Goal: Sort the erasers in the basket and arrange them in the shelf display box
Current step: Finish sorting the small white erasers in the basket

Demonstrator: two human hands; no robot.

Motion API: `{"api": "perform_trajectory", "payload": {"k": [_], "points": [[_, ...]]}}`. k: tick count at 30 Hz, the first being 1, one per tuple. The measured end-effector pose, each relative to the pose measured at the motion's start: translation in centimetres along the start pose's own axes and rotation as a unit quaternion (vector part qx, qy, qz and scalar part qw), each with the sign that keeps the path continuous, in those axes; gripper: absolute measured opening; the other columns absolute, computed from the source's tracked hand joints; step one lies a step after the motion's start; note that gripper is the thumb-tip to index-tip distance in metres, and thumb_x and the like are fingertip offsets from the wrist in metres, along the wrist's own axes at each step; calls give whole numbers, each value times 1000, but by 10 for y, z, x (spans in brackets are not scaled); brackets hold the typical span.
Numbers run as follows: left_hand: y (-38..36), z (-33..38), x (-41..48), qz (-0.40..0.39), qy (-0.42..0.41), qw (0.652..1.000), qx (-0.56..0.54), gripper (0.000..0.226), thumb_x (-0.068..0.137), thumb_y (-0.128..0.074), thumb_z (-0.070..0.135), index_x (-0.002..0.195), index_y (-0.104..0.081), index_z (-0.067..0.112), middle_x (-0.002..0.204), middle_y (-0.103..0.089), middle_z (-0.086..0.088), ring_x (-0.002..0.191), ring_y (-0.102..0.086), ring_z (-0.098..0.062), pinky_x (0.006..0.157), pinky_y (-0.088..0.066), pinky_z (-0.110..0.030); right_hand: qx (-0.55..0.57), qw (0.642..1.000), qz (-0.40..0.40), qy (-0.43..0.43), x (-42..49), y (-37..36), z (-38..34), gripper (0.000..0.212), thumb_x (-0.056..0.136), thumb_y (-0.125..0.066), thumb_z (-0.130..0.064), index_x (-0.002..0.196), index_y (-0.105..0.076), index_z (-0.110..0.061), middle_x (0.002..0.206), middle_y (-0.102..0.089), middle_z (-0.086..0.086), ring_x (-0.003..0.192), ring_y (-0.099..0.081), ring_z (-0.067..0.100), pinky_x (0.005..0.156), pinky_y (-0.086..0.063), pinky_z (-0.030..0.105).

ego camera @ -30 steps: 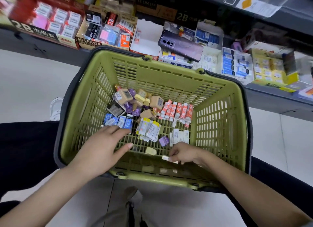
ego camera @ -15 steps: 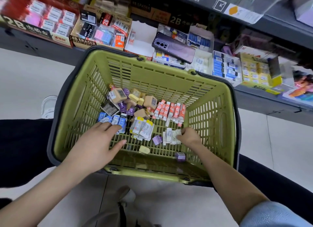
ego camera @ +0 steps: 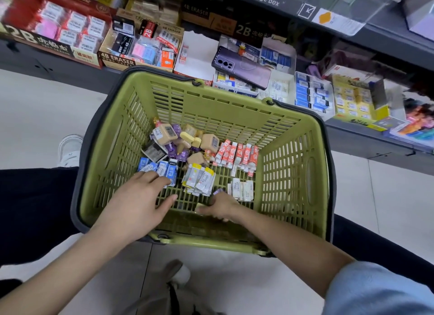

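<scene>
**Right hand leaves the white stack for the loose pieces**

Since half a second ago your right hand point(ego camera: 220, 206) has come off the white erasers point(ego camera: 242, 189) and swung toward 6 o'clock on the basket floor. It is now curled down over the strays there. The frame is blurred at the fingertips, so I cannot tell whether you hold anything. A purple eraser point(ego camera: 217, 192) shows just above the knuckles and a pale loose piece point(ego camera: 199, 209) just at the fingertips.

Your left hand point(ego camera: 141, 202) is at 7 o'clock with its fingers relaxed and spread. The tips rest on the blue erasers point(ego camera: 157, 168) and grip nothing — probably to hold that row steady while the other hand works.

The rest of the floor is already sorted by kind. The yellow-and-white sleeves point(ego camera: 199, 178) are fanned at the centre, and the red-and-white erasers point(ego camera: 237, 153) stand in a row at 2 o'clock. The tan and purple shaped ones point(ego camera: 185, 138) are still heaped at 11. Everything is still inside the basket point(ego camera: 293, 173).

The 4B ERASER box point(ego camera: 141, 51) and its neighbours wait on the shelf beyond 12 o'clock, so I judge the arranging not yet begun.
</scene>
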State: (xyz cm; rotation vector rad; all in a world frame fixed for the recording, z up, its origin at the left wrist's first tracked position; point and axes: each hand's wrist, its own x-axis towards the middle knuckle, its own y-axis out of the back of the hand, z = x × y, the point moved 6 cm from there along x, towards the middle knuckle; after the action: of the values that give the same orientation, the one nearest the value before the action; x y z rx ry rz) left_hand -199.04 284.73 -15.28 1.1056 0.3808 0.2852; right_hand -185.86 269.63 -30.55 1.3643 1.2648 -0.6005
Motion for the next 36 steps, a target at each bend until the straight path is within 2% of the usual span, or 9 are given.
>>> {"api": "perform_trajectory", "payload": {"k": [5,11,15,17,20,24,27,30,36], "points": [[3,2,-1,19,-12,1000,-1,47,80,-41,44,92,-69,9,80,-64,-5,75,-62,-30,66,-55,-35,-10,999,31,-10,4,-4,-6,53,73,-66,-62,71,-53,-11,59,-48,2,55,-49,16,49,-36,25],[1,-2,-2,26,-16,998,-47,22,80,-63,31,91,-69,13,85,-64,0,79,-63,-27,69,-53,-34,158,987,-16,22,-20,4,4,56,73,-79,-18,122,-57,-6,111,-61,7,99,-60,21,80,-53,31],[1,-6,3,-1,39,988,-147,21,79,-74,23,99,-69,19,96,-65,4,90,-62,-19,78,-49,-31,278,955,-46,95,-66,25,2,52,70,-76,4,116,-59,-13,117,-64,8,100,-62,18,79,-53,24],[-6,-3,8,-62,104,956,-266,22,80,-71,33,101,-65,27,97,-65,9,91,-62,-8,84,-50,-32,319,936,-35,147,-85,36,-6,47,67,-77,7,104,-62,-19,107,-70,4,94,-64,14,82,-50,23],[-27,22,13,-178,191,848,-462,31,77,-69,38,105,-63,25,98,-67,3,90,-65,-12,77,-56,-31,317,924,5,214,-109,49,-26,48,64,-81,2,100,-65,-25,86,-71,-7,83,-62,10,83,-47,27],[-37,44,23,-172,252,736,-604,24,77,-72,6,100,-65,12,89,-68,-9,73,-66,-18,65,-55,-28,281,917,29,282,-125,68,-39,50,66,-82,-3,106,-63,-27,90,-67,-6,79,-57,9,75,-45,22],[-31,28,34,-126,245,776,-567,26,76,-72,1,99,-64,13,93,-68,-12,71,-64,-18,61,-52,-23,186,950,93,233,-106,87,-17,51,72,-80,-15,117,-58,-26,99,-65,-12,93,-58,4,79,-44,15],[-23,3,38,-68,259,798,-540,25,77,-72,2,97,-64,13,95,-68,-14,70,-62,-20,55,-50,-19,-84,953,233,172,-68,99,8,53,76,-75,-36,125,-57,-27,119,-61,-11,111,-49,9,92,-40,26],[-23,-19,45,-46,282,774,-566,27,75,-73,5,99,-64,13,98,-69,-12,75,-66,-18,58,-50,-25,-262,922,213,188,-13,69,-2,55,77,-67,-51,127,-54,-31,130,-46,-2,125,-32,20,101,-21,37]]}}
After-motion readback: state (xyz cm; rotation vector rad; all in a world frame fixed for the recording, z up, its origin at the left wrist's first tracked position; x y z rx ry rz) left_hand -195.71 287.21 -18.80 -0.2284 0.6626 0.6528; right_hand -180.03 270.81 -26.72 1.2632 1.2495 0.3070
